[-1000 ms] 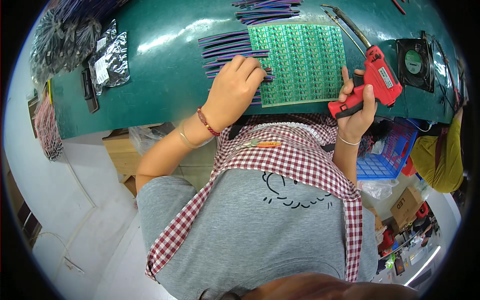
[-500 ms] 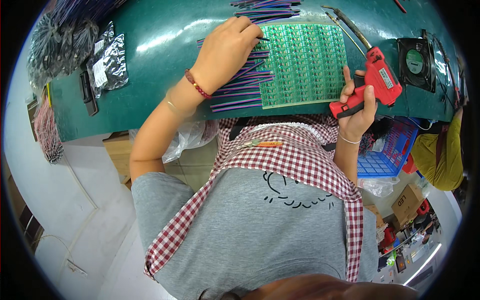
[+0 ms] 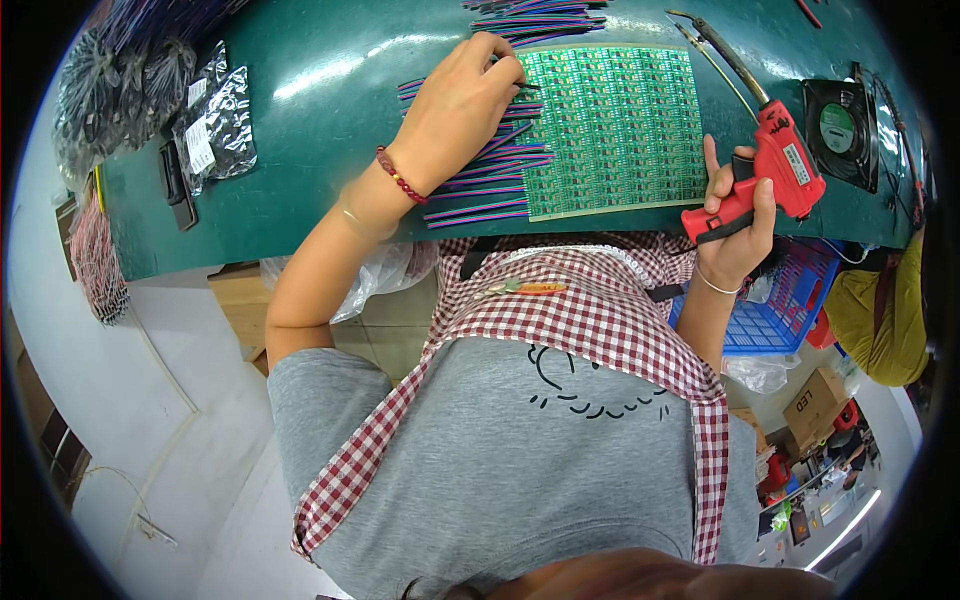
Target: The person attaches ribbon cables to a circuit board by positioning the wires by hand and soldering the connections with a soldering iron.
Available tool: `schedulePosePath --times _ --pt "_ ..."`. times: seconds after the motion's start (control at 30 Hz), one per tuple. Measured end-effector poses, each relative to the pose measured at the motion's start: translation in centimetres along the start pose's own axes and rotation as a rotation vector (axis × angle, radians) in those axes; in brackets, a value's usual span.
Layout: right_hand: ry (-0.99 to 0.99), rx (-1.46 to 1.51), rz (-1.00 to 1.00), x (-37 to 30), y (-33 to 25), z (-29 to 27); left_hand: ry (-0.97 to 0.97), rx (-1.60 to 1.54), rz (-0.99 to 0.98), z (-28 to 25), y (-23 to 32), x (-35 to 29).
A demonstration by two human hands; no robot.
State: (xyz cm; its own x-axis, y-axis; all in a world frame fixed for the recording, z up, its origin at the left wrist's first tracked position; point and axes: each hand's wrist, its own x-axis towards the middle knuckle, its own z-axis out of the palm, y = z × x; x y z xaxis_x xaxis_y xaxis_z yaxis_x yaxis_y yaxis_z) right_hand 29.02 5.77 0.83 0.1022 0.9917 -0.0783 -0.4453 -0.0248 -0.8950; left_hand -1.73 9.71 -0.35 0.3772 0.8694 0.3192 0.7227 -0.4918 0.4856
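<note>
A green circuit board panel [image 3: 615,135], covered in rows of small parts, lies flat on the bench. Ribbons of thin multicoloured wire [image 3: 478,212] stick out side by side along its left edge. Over the upper part of that edge, my left hand [image 3: 460,110] is closed in a pinch; a thin dark tip [image 3: 526,86] pokes out from the fingertips, too small to name. My right hand [image 3: 738,225] grips a red and black soldering gun [image 3: 788,165] by its handle, beyond the panel's right edge. Its long metal tip points away from me, raised off the board.
More wire bundles [image 3: 540,22] lie beyond the panel. A black fan [image 3: 840,130] stands at the right of the green bench [image 3: 330,150]. Bagged wires [image 3: 120,90] and a silvery bag [image 3: 215,130] are at the left. A blue crate [image 3: 760,320] sits below the bench.
My right hand and the soldering gun have shifted a little to the right, away from the panel. My left hand stays pinched at nearly the same spot on the left edge.
</note>
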Motion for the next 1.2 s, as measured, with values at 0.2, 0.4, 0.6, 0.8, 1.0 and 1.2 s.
schedulePosePath --times 0.2,0.4,0.6,0.8,1.0,1.2 --pt "-0.013 0.076 0.028 -0.9 -0.5 -0.4 -0.036 -0.052 -0.084 -0.9 1.3 -1.6" --pt "-0.032 -0.124 0.022 -2.8 -1.5 1.5 0.071 0.029 -0.102 -1.5 0.8 -1.8" --pt "-0.079 -0.204 0.180 -3.5 -1.4 3.3 0.032 -0.013 -0.097 -1.6 1.1 -1.2" --pt "-0.119 -0.193 0.204 -4.6 -1.8 3.3 0.001 0.067 0.001 -3.2 3.7 -2.8" --pt "-0.137 -0.279 0.323 -5.1 -1.5 3.4 0.071 -0.060 -0.130 -1.7 1.4 -1.3" --pt "-0.142 -0.328 0.334 -5.2 -1.1 3.9 0.122 -0.057 -0.085 -0.2 0.3 -0.8"
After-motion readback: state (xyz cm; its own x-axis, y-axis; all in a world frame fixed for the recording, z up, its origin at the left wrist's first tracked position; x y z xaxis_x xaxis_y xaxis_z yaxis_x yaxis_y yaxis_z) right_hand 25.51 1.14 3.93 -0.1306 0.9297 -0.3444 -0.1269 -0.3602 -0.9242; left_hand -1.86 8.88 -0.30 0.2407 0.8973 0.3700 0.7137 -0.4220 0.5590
